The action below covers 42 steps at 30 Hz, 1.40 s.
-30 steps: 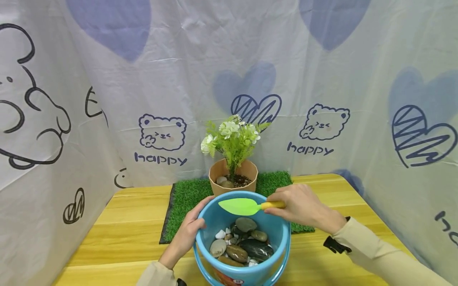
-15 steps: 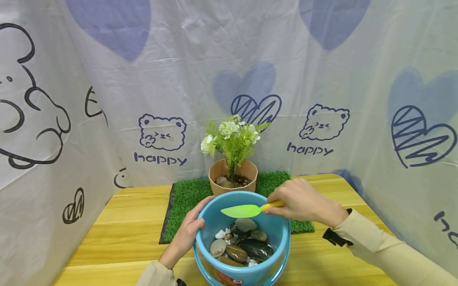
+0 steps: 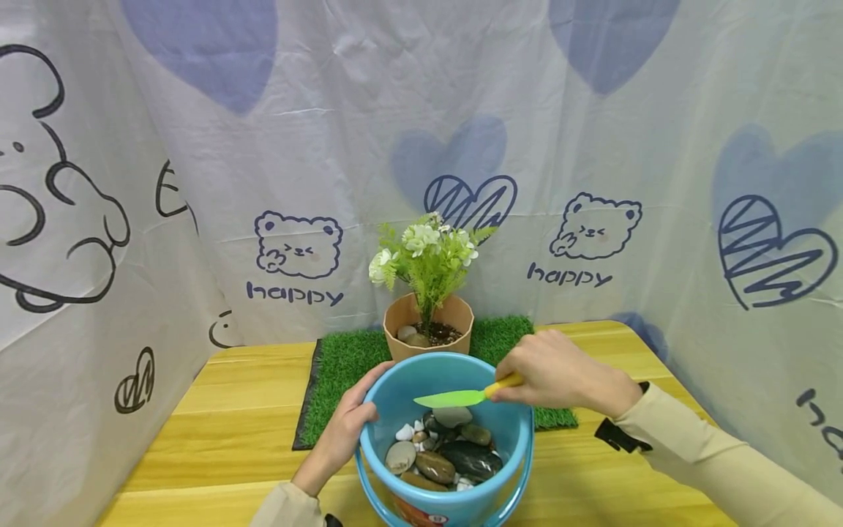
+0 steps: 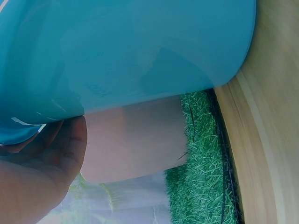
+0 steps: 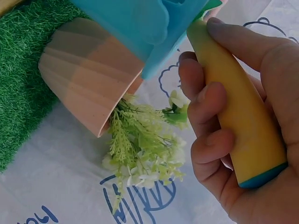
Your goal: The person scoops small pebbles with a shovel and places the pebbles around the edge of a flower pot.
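A toy trowel with a green blade and a yellow handle is in my right hand, fingers wrapped round the handle. Its blade hangs edge-on inside the mouth of a blue bucket, over the stones. My left hand grips the bucket's rim on the left side, thumb on the near side of the rim; in the left wrist view the fingers of that hand lie against the bucket wall. Several stones, grey, brown, black and small white ones, lie at the bottom, among them a large black stone.
Behind the bucket stands a peach flowerpot with white flowers, soil and a couple of stones. It rests on a green turf mat on the wooden table. A printed curtain encloses the back and sides.
The trowel has turned from showing its flat face to nearly edge-on, and its blade has dropped lower and slightly right inside the bucket. The left hand and bucket stay put.
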Each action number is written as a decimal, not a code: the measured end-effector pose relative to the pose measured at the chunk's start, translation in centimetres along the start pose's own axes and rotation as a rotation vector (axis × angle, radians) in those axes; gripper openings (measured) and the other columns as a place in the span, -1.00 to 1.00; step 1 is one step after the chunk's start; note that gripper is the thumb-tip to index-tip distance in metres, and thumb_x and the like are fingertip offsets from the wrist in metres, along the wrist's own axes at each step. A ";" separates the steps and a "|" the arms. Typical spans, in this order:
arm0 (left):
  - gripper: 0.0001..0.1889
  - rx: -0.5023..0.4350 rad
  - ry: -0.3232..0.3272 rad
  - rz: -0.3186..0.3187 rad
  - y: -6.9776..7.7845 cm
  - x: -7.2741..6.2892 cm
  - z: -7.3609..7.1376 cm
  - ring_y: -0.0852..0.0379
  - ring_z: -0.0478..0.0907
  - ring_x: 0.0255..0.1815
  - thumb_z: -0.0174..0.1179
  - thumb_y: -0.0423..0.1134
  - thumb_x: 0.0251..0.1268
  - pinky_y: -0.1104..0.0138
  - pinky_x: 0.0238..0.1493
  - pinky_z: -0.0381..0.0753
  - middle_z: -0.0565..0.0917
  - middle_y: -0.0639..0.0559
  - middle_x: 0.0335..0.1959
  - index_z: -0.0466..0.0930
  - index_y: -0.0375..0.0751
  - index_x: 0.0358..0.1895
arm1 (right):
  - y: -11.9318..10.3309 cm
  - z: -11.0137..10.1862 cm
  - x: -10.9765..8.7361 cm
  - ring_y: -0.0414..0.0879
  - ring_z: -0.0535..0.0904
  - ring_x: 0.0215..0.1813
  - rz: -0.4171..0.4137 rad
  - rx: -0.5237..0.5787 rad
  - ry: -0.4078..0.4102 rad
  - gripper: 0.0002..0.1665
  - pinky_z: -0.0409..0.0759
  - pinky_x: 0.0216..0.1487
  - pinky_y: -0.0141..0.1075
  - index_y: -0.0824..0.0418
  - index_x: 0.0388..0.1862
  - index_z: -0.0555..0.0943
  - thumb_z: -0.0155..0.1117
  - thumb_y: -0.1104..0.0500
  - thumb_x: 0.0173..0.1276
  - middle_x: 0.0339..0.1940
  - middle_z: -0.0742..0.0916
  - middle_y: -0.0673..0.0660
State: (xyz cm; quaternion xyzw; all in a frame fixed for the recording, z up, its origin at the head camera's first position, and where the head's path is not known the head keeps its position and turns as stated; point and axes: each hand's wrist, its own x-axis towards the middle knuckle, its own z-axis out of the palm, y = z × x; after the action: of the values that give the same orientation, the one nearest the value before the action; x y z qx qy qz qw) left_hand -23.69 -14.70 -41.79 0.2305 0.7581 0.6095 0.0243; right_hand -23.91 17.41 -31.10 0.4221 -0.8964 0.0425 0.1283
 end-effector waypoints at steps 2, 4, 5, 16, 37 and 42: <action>-0.20 -0.004 -0.002 0.001 0.0 0.0 0.0 -0.33 0.44 0.29 -0.20 -0.42 0.05 -0.01 0.10 0.58 0.31 -0.23 0.45 0.16 0.05 0.51 | -0.1 -0.2 0.0 -0.44 0.22 -0.69 0.005 0.012 -0.030 -0.78 0.16 -0.66 -0.48 -0.14 -0.37 0.80 0.38 -0.19 0.19 -0.66 0.59 -0.32; -0.19 -0.005 -0.001 0.002 0.0 0.0 0.0 -0.33 0.44 0.29 -0.20 -0.41 0.04 -0.02 0.10 0.58 0.32 -0.23 0.44 0.17 0.06 0.51 | -0.2 -0.3 0.0 -0.44 0.22 -0.69 0.001 0.019 -0.056 -0.79 0.14 -0.66 -0.47 -0.14 -0.39 0.80 0.38 -0.19 0.18 -0.67 0.58 -0.33; -0.19 -0.004 0.000 0.002 0.0 0.0 0.0 -0.33 0.43 0.29 -0.20 -0.42 0.04 -0.03 0.10 0.58 0.32 -0.23 0.44 0.17 0.06 0.51 | -0.2 -0.4 0.0 -0.45 0.23 -0.69 -0.002 0.023 -0.066 -0.79 0.15 -0.66 -0.47 -0.15 -0.40 0.80 0.39 -0.19 0.17 -0.66 0.58 -0.34; -0.20 -0.001 0.009 -0.004 -0.1 0.0 0.1 -0.32 0.43 0.30 -0.20 -0.42 0.05 -0.07 0.13 0.55 0.32 -0.22 0.45 0.16 0.06 0.51 | -0.6 -0.5 0.3 -0.42 0.21 -0.70 -0.022 0.036 -0.177 -0.78 0.15 -0.67 -0.46 -0.19 -0.59 0.71 0.41 -0.21 0.13 -0.72 0.49 -0.35; -0.19 -0.006 0.016 -0.008 0.0 0.0 0.1 -0.33 0.43 0.30 -0.21 -0.42 0.03 -0.04 0.11 0.58 0.32 -0.23 0.45 0.16 0.04 0.51 | -1.4 -0.4 0.9 -0.34 0.00 -0.69 -0.024 -0.030 -0.203 -0.45 -0.01 -0.66 -0.45 -0.15 -0.88 0.35 0.44 -0.21 0.10 -0.83 0.19 -0.27; -0.19 -0.007 0.015 -0.013 0.1 0.0 0.1 -0.33 0.43 0.30 -0.22 -0.42 0.04 -0.05 0.10 0.58 0.32 -0.23 0.44 0.16 0.05 0.51 | -1.7 -0.3 0.8 -0.33 0.04 -0.70 -0.025 -0.070 -0.186 -0.40 0.01 -0.68 -0.44 -0.12 -0.88 0.27 0.46 -0.18 0.08 -0.82 0.18 -0.24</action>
State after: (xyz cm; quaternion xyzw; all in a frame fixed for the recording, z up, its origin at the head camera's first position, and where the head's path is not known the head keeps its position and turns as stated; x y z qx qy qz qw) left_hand -23.64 -14.55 -41.73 0.2211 0.7576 0.6137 0.0233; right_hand -23.05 15.77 -30.64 0.4306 -0.9001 -0.0297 0.0598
